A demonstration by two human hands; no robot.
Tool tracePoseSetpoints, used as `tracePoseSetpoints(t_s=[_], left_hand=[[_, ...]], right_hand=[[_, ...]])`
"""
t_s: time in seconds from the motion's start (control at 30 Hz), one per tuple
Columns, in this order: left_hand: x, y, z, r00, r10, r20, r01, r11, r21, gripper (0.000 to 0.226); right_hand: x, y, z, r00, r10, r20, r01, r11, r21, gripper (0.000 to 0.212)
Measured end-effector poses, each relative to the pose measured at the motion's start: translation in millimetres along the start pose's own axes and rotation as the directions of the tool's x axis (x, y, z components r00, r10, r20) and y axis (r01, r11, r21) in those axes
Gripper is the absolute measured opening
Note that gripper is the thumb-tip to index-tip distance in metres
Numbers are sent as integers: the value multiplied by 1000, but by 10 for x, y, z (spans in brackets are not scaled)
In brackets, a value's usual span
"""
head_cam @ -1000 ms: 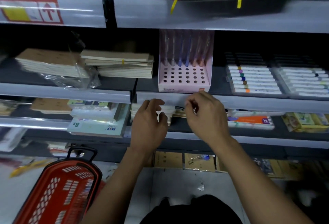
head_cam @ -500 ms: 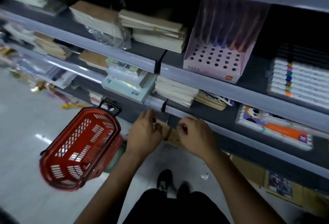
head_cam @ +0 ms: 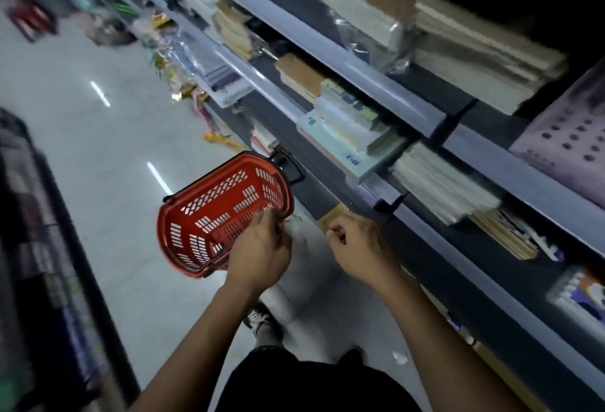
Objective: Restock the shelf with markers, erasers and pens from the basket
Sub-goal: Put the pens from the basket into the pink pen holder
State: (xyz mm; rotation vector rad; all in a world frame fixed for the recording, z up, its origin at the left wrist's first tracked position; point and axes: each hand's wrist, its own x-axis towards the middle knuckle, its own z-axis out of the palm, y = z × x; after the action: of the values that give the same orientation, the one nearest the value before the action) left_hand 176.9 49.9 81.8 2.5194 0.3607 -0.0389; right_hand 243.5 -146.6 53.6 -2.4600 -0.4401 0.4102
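Glossy grey floor beside shelf

Both forearms extended forward, low. Left hand fingers loosely bent, pointing forward. Right hand fingers curled in, holding nothing visible.

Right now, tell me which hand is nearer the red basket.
Left. The left hand overlaps the red basket at its near right rim, fingertips against the mesh side. The right hand is off to the basket's right, beside the lower shelf edge, clear of it.
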Motion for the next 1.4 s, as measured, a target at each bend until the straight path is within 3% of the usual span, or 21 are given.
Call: tracePoseSetpoints(t_s=[0.2, 0.37, 0.53, 0.73, 1.03, 1.13, 1.23, 1.4], left_hand=[[336, -834, -426, 986, -169, -6, 168, 982, -81, 46], [847, -1707, -703, 971, -237, -24, 235, 969, -75, 34], [1242, -2311, -814, 964, -266, -12, 265, 963, -38, 39], [1637, -2790, -507, 917, -396, 47, 398, 916, -40, 33], [2300, -3335, 613, 771, -617, 161, 632, 772, -69, 26], [2507, -3629, 1118, 688, -688, 231, 726, 655, -210, 21], [2694, -3940, 1654, 543, -780, 310, 820, 415, -393, 15], [2958, -4437, 2527, 384, -834, 396, 828, 122, -547, 20]], right_hand=[[716, -751, 516, 992, -75, 105, 83, 994, -75, 12], [1377, -1346, 1007, 968, -81, 239, 116, 983, -140, 19], [1978, -1616, 1452, 932, -66, 356, 151, 964, -218, 19], [2728, -1440, 1878, 872, -48, 486, 195, 947, -257, 21], [3980, -685, 2938, 793, 28, 608, 160, 954, -253, 19], [4246, -383, 3405, 781, 66, 620, 126, 957, -261, 19], [4405, -20, 3895, 784, 153, 602, 34, 957, -287, 15], [4519, 548, 4695, 781, 261, 567, -62, 936, -345, 25]])
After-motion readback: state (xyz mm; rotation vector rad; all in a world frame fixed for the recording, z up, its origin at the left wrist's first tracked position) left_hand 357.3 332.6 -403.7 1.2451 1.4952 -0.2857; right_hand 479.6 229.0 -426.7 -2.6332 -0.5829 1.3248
